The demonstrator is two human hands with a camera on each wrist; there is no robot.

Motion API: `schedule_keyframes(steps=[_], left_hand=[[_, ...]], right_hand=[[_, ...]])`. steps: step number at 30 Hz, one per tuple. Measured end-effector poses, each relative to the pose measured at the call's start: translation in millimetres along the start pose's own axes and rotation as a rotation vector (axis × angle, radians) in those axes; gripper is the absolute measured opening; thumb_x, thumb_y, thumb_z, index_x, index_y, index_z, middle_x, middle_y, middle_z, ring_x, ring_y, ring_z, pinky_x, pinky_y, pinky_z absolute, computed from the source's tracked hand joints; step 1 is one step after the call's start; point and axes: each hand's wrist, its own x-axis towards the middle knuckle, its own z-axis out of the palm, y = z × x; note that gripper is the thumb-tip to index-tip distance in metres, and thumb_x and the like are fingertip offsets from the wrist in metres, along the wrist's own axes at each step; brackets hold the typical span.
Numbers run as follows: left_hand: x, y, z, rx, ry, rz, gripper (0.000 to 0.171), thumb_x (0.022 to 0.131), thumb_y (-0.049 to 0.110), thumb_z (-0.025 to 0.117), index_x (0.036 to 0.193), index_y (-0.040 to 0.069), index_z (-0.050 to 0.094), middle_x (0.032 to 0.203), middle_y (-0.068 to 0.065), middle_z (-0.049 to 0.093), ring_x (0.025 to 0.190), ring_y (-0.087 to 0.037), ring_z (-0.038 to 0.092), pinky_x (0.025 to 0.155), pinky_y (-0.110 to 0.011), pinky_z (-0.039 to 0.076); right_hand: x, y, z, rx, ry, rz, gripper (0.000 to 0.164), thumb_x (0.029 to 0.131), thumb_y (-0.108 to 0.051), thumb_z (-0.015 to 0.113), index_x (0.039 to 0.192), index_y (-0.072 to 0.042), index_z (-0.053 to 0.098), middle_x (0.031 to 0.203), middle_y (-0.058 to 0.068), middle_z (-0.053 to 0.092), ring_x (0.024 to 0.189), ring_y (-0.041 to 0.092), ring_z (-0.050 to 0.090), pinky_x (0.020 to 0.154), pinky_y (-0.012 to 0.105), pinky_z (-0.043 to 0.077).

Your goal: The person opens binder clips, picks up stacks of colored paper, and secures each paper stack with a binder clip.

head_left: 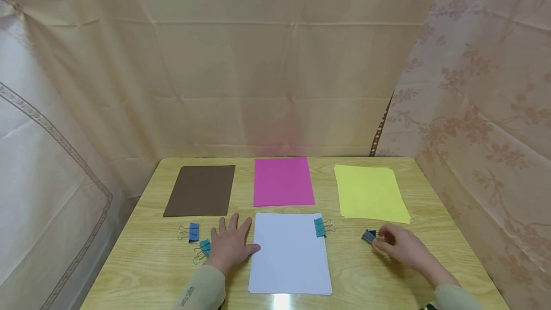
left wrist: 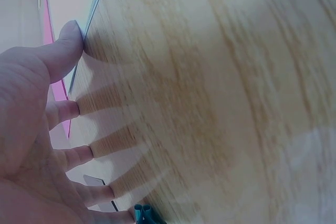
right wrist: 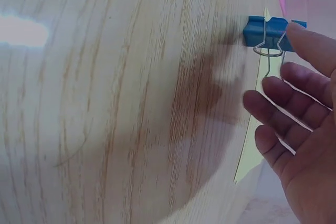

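My left hand [head_left: 230, 248] has its fingers spread on the table, with the thumb at the left edge of a stack of white paper [head_left: 289, 257]. In the left wrist view the thumb [left wrist: 68, 45] lies against the side of the stack. A teal binder clip [head_left: 319, 227] sits on that stack's upper right edge, wire handles outward. To the right, my right hand [head_left: 400, 245] pinches a blue binder clip [head_left: 369, 237] between thumb and forefinger. In the right wrist view the same blue clip [right wrist: 260, 31] shows its wire handles toward the fingers; the other fingers are loosely bent.
Dark brown [head_left: 202, 190], magenta [head_left: 283, 182] and yellow [head_left: 372, 193] paper stacks lie along the back of the wooden table [head_left: 142, 271]. Left of my left hand lie a blue binder clip [head_left: 193, 232] and a teal one [head_left: 204, 248]. Curtains [head_left: 275, 61] surround the table.
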Motion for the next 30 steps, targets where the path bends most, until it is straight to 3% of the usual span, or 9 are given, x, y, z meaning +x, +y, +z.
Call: schedule_keyframes(steps=[12, 19, 30], left_hand=[[-0.9, -0.4, -1.2, -0.004, 0.009, 0.008, 0.081, 0.087, 0.059, 0.073, 0.153, 0.020, 0.048, 0.160, -0.021, 0.033, 0.143, -0.062, 0.025, 0.107, -0.079, 0.023], [-1.2, -0.4, -0.6, -0.012, 0.008, 0.009, 0.081, 0.087, 0.060, 0.073, 0.152, 0.020, 0.048, 0.160, -0.021, 0.033, 0.143, -0.062, 0.025, 0.107, -0.080, 0.023], [0.4, -1.8, 1.4, 0.000, 0.002, 0.000, 0.082, 0.086, 0.062, 0.072, 0.153, 0.021, 0.048, 0.161, -0.021, 0.032, 0.144, -0.061, 0.024, 0.107, -0.080, 0.022]], right_hand=[[-1.7, 1.6, 3.0, -0.055, 0.154, -0.093, 0.056, 0.087, -0.031, 0.083, 0.125, 0.000, 0.057, 0.117, 0.017, 0.052, 0.104, 0.032, 0.054, 0.080, 0.046, 0.050], [-1.9, 2.3, 4.9, -0.083, 0.149, -0.111, 0.066, 0.085, -0.035, 0.084, 0.135, -0.001, 0.055, 0.125, 0.025, 0.052, 0.112, 0.044, 0.053, 0.085, 0.062, 0.049], [-3.9, 9.9, 10.7, -0.105, 0.104, -0.127, 0.071, 0.084, -0.040, 0.083, 0.136, 0.000, 0.055, 0.128, 0.020, 0.057, 0.116, 0.045, 0.053, 0.091, 0.067, 0.046]])
